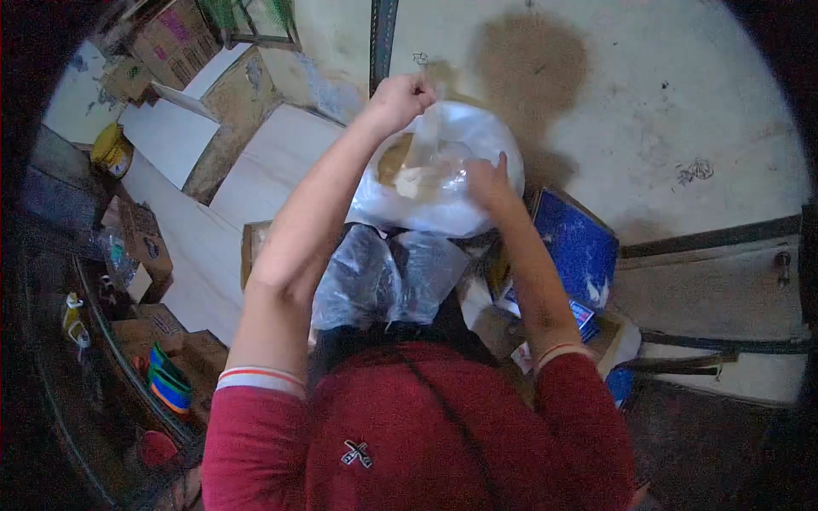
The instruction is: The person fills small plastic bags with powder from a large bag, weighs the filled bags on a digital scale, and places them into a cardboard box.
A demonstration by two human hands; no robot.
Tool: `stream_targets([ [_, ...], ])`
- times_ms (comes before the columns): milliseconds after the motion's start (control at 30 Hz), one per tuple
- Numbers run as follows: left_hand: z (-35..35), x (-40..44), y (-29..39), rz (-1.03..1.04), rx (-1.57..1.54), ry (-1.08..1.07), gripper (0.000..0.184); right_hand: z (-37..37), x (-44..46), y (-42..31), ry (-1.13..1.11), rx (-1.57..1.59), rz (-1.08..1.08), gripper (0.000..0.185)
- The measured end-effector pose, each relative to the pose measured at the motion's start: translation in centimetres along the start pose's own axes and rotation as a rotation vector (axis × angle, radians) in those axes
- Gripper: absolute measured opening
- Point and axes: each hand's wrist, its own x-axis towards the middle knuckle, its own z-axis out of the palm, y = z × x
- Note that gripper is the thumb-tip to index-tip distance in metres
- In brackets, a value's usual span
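Filmy, see-through plastic, a pale strip [429, 126], runs down from the left hand [400, 102], whose fingers are clamped together on its top end, held high, probably to draw it taut and clear of the rim. The right hand [489, 186] is at the near right side of the opening; blur hides whether its fingers grip anything, so I cannot tell. Below both, the white bag [452, 220] stands by the wall [622, 128], mouth spread wide, likely for easy reach inside.

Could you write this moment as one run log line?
left hand: raised, pinching pale strip | right hand: blurred, at white bag | yellow container: far left
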Motion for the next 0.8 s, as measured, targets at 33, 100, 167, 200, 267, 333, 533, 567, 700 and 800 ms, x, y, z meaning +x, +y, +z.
stream_targets([
  [33, 0.4, -0.3, -0.7, 0.027, 0.025, -0.008, 0.011, 0.6, -1.6, -0.5, 0.045, -0.265, -0.131, 0.038],
  [100, 0.6, -0.1, -1.6, 0.087, 0.064, 0.001, 0.011, 1.1, -2.8, -1.8, 0.105, -0.672, -0.332, 0.043],
  [167, 1.2, -1.8, -0.9, 0.046, 0.050, -0.026, 0.012, -0.1, -2.3, -4.8, 0.164, -0.562, -0.413, 0.046],
  [200, 0.8, -1.7, 0.2, 0.037, 0.048, -0.016, 0.014, -1.3, -1.0, -6.6, 0.221, -0.320, -0.453, 0.048],
  [267, 0.6, -1.7, 1.7, 0.041, 0.047, -0.018, 0.016, -1.5, -0.9, -8.3, 0.206, -0.347, -0.454, 0.045],
  [333, 0.5, -1.7, 2.4, 0.043, 0.027, -0.021, 0.016, -1.4, -0.6, -9.6, 0.131, -0.383, -0.477, 0.040],
  [533, 0.2, -3.5, 4.9, 0.031, -0.038, -0.122, 0.016, -4.1, -0.9, -10.4, 0.013, -0.204, -0.190, 0.028],
  [567, 0.1, -3.8, 5.2, 0.070, -0.165, -0.111, 0.018, -5.6, -1.0, -10.2, 0.023, -0.267, -0.222, 0.025],
  [700, -0.7, -6.1, 6.2, 0.173, -0.370, -0.035, 0.024, -13.2, -3.9, -8.9, 0.170, -0.294, -0.284, 0.021],
  [800, -2.4, -8.3, 3.1, 0.064, -0.296, -0.043, 0.026, -19.8, -6.3, -7.3, 0.186, -0.369, -0.108, 0.021],
])
